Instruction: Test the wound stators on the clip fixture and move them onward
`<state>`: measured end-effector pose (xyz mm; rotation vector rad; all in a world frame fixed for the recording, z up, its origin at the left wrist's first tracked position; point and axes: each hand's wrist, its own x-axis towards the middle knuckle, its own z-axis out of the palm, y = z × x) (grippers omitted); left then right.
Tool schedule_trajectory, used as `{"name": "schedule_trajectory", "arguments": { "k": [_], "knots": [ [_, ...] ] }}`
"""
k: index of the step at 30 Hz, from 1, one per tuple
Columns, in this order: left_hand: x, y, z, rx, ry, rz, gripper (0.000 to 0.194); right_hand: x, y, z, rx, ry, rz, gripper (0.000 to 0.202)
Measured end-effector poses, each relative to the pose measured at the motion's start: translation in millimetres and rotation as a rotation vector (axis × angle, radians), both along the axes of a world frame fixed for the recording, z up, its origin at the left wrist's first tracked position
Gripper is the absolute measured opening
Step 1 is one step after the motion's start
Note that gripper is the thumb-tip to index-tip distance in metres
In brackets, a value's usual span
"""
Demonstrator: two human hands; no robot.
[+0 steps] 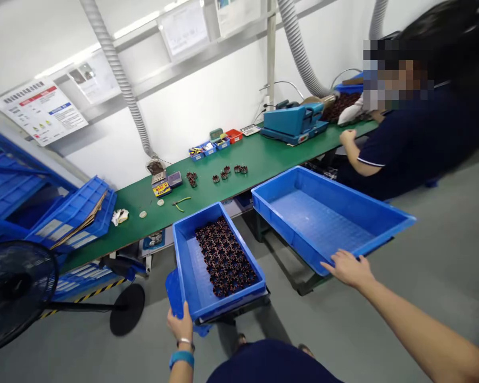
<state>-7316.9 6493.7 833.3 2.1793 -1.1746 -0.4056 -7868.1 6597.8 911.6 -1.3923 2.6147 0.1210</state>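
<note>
A blue crate (219, 307) in the middle holds rows of small dark, copper-coloured parts (227, 255) on its right side. At its near left corner is my left hand (179, 323), closed with the thumb up against the crate. To the right, a second blue crate (315, 213) has nothing in it and rests on a low stand. My right hand (349, 268) lies on its near rim, fingers apart.
Small parts (224, 174), pliers (181, 203) and a blue-green machine (289, 125) stand on the green bench (207, 181). A person (415, 133) sits at the right. At left are a black fan (18, 292) and stacked blue bins (75, 218).
</note>
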Motion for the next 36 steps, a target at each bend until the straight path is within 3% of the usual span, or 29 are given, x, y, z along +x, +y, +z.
{"name": "schedule_trajectory", "arguments": {
  "k": [3,5,8,12,14,17,21,24,27,29,32,36],
  "knots": [
    [-5.1,55.9,-1.8,0.014,0.039,0.128,0.065,-6.4,6.8,-12.3,-0.034,0.043,0.172,0.040],
    [-14.4,73.5,4.0,-0.031,0.043,0.130,0.064,-2.8,16.1,-17.6,-0.098,0.081,0.213,0.039],
    [-35.7,67.0,24.8,-0.147,0.084,0.074,0.061,6.1,34.1,-20.8,-0.173,0.123,0.214,0.036],
    [-73.0,22.9,54.9,-0.292,0.179,-0.102,0.062,20.5,67.6,-27.1,-0.238,0.192,0.185,0.038],
    [-96.6,-2.5,61.4,-0.345,0.204,-0.265,0.061,29.6,88.1,-33.6,-0.254,0.214,0.169,0.040],
    [-141.3,-39.0,58.1,-0.357,0.242,-0.590,0.059,48.5,121.0,-43.6,-0.274,0.224,0.093,0.039],
    [-216.2,-83.4,49.3,-0.329,0.197,-1.105,0.060,91.4,163.3,-46.1,-0.245,0.173,-0.124,0.035],
    [-277.3,-102.2,54.8,-0.273,0.071,-1.435,0.070,139.3,188.3,-40.7,-0.201,0.072,-0.322,0.033],
    [-323.6,-94.7,64.2,-0.209,-0.093,-1.714,0.075,194.5,205.3,-35.6,-0.229,0.005,-0.510,0.033],
    [-336.7,-78.3,66.1,-0.168,-0.213,-1.868,0.069,231.6,212.1,-33.2,-0.251,-0.026,-0.616,0.032],
    [-332.5,-52.7,61.3,-0.220,-0.348,-2.037,0.049,284.7,216.8,-30.4,-0.284,-0.045,-0.766,0.028],
    [-317.8,-29.3,57.5,-0.361,-0.413,-2.186,0.040,351.0,220.6,-31.0,-0.323,-0.048,-0.960,0.026]
  ]
}}
